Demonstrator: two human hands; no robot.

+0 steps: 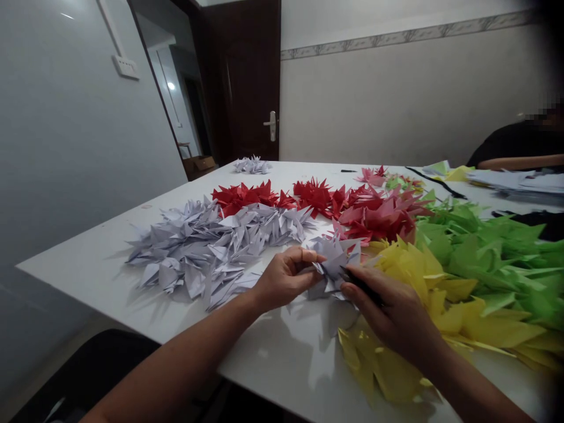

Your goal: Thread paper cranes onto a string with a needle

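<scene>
My left hand [291, 276] pinches the edge of some white folded paper [335, 257] with pointed tips, held just above the table. My right hand [392, 305] is closed around a slim black tool [363, 285], its tip against the paper; the fingers hide most of it, so I cannot tell its kind. Left of my hands lies a wide heap of white folded paper pieces [189, 247]. Yellow folded paper pieces [414, 270] spread around and below my right hand. Behind the held paper sit red folded paper pieces [247, 198] and pinkish-red ones [379, 211].
Green folded paper pieces [493, 252] cover the right side of the white table [110, 282]. A smaller white paper cluster [253, 165] lies at the far edge. Stacked paper sheets [520, 181] rest near another person's arm [524, 161]. A dark chair [97, 364] stands at lower left.
</scene>
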